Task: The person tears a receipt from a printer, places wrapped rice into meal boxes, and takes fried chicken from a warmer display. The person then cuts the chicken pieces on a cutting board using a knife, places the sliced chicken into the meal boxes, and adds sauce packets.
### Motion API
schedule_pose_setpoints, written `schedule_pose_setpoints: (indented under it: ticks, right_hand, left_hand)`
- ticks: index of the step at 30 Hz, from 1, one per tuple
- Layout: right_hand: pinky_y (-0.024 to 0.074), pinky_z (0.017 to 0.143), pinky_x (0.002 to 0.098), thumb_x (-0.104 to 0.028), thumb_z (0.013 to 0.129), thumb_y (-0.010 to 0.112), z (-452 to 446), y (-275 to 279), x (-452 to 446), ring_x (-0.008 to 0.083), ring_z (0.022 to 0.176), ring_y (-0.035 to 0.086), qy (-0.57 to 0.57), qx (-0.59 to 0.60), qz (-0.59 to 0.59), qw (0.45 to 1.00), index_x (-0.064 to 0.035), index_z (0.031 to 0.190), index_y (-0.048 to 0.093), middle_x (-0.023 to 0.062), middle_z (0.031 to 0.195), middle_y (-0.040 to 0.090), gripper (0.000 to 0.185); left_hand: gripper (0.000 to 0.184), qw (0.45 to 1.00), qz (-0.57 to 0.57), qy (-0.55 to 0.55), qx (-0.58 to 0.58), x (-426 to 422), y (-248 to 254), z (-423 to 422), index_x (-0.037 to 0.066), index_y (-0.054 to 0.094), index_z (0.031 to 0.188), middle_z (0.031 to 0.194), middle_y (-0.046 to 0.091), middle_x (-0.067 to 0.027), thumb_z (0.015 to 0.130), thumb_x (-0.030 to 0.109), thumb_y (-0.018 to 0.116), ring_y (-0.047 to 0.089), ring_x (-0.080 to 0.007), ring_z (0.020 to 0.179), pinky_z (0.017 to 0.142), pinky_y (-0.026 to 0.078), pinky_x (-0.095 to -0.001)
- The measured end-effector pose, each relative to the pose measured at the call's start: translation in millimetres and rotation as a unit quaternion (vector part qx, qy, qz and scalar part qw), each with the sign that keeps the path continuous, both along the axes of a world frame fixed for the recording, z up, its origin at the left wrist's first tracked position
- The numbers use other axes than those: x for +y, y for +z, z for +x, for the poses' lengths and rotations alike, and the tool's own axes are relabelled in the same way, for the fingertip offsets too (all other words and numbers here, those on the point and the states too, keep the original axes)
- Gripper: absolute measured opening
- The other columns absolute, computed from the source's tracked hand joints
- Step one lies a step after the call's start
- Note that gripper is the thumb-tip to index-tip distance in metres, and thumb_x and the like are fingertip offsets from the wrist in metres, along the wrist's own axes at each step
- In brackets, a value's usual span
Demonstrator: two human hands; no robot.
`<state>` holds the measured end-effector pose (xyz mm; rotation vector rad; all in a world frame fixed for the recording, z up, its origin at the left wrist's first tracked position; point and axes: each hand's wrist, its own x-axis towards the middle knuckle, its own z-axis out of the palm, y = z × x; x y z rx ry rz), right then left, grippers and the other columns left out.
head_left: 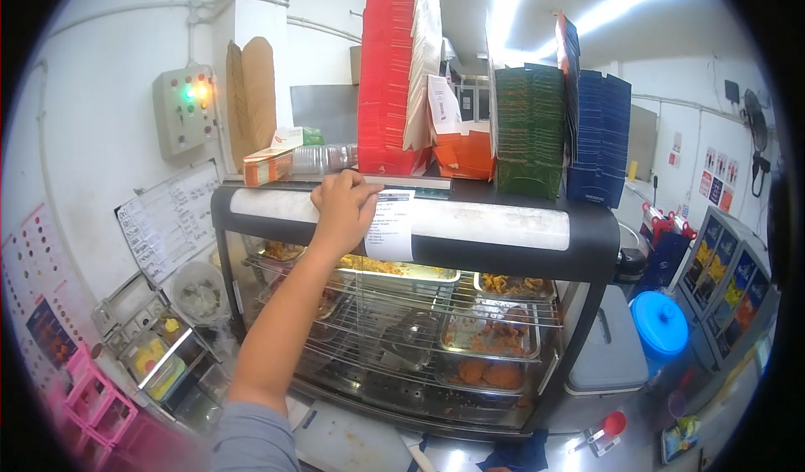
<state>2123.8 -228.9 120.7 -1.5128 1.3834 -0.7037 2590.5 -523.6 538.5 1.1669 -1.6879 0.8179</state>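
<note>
Paper-handling: curling the fingers (369, 189) of the left hand (342, 214) at the upper corner of a printed slip (391, 230) hanging over a food warmer's (511, 261) front panel (495, 223), pinching or just pressing, impossible to tell; ideally keeping print flat, facing outward.

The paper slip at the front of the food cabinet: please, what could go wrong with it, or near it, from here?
The paper slip hangs down the front of the food cabinet, with the left hand at its upper edge; it might fall if poorly secured. The tall red cardboard stack stands close behind the fingers, so a bump could perhaps topple it.
</note>
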Motion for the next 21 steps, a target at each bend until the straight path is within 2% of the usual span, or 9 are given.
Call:
schedule_pose_setpoints:
  ticks: [8,11,17,19,21]
  right_hand:
    - [0.0544,0.073,0.0345,-0.011,0.097,0.072,5.0,-10.9,-1.8,0.019,0.081,0.066,-0.004,0.011,-0.02,1.0,-0.0054,0.133,0.068,0.0117,0.095,0.074,0.036]
    - [0.0552,0.074,0.0353,-0.01,0.097,0.072,6.8,-7.4,-1.3,0.0197,0.082,0.067,0.003,0.014,-0.019,1.0,-0.006,0.133,0.067,0.0119,0.096,0.074,0.037]
    - [0.0564,0.077,0.0357,-0.012,0.098,0.073,10.1,-3.6,-0.5,0.021,0.086,0.069,0.001,0.003,-0.014,1.0,-0.0063,0.136,0.067,0.0131,0.101,0.075,0.039]
    - [0.0569,0.078,0.0359,-0.013,0.098,0.072,0.0,-3.5,-13.1,0.0202,0.088,0.069,0.019,0.042,-0.027,0.999,-0.006,0.136,0.066,0.0133,0.103,0.074,0.039]
    - [0.0573,0.078,0.0363,-0.012,0.098,0.072,-0.9,15.8,-22.1,0.0209,0.088,0.07,0.006,0.043,-0.049,0.998,-0.0054,0.133,0.067,0.0137,0.104,0.074,0.036]
  left_hand:
    - [0.011,1.0,0.012,-0.022,0.014,8.3,10.4,-2.9,0.014,0.078,0.101,0.111,0.067,-0.003,0.092,0.017,0.073,0.053,-0.0275,0.118,0.105,0.029,-0.0481]
    - [0.013,1.0,0.015,-0.027,-0.004,4.0,11.2,-0.3,0.014,0.078,0.104,0.108,0.07,-0.0011,0.092,0.017,0.073,0.053,-0.027,0.117,0.106,0.028,-0.0481]
    - [0.016,0.999,0.031,-0.026,-0.001,-0.8,11.0,2.2,0.015,0.078,0.105,0.111,0.073,0.0002,0.093,0.018,0.069,0.055,-0.0258,0.117,0.108,0.027,-0.0488]
    - [0.017,0.999,0.033,-0.015,-0.003,3.2,10.1,3.6,0.016,0.078,0.105,0.112,0.073,-0.0002,0.092,0.019,0.068,0.055,-0.0256,0.118,0.108,0.027,-0.0492]
    - [0.018,1.0,0.021,-0.004,-0.015,3.8,7.9,2.1,0.016,0.078,0.106,0.113,0.072,-0.0009,0.091,0.019,0.068,0.055,-0.0255,0.118,0.108,0.028,-0.0496]
